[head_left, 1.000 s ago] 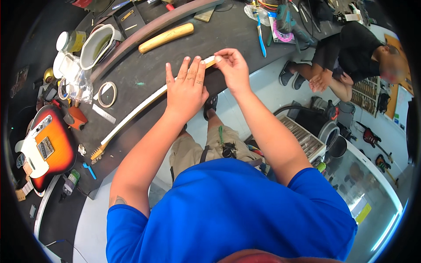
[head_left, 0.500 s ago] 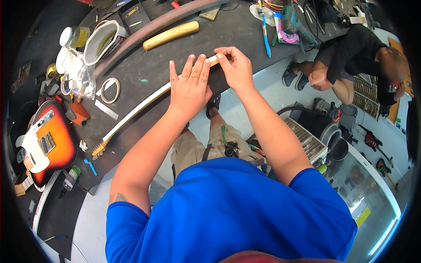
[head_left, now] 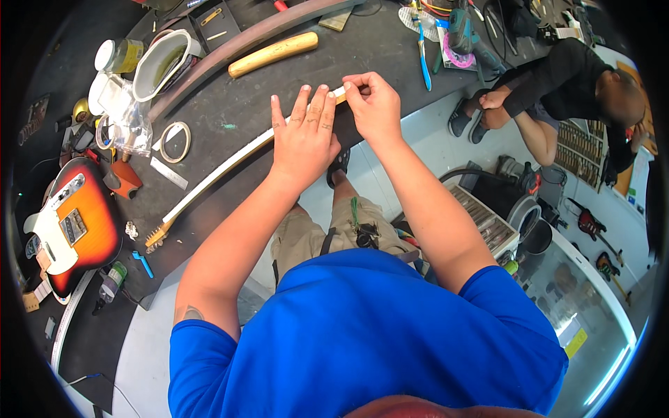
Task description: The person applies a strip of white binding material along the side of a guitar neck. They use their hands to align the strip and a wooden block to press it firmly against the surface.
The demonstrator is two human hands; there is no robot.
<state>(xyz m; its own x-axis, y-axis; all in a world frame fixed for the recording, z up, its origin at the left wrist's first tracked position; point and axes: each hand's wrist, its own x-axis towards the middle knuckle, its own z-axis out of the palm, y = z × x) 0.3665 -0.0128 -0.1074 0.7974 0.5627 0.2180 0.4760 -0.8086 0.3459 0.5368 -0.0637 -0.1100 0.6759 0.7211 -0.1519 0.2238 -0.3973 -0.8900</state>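
Note:
A long guitar neck (head_left: 221, 171) lies slantwise along the near edge of the dark workbench, its headstock with tuners (head_left: 157, 238) at the lower left. White covering, apparently tape, runs along its upper face. My left hand (head_left: 304, 136) rests flat across the neck near its right end, fingers stretched out and slightly spread. At that right end my right hand (head_left: 374, 108) is closed, thumb and fingertips pinching the end of the neck. Whether the fingertips also grip the edge of the white strip cannot be made out.
A sunburst guitar body (head_left: 87, 221) lies at the left. Nearby are a tape roll (head_left: 175, 142), a short metal ruler (head_left: 168, 173) and a white tub (head_left: 159, 75). A wooden piece (head_left: 273, 55) lies beyond my hands. At right a person (head_left: 557, 87) sits low.
My hands stay on the neck, shifting only very slightly. The seated person at the right has changed the position of their arm and hand.

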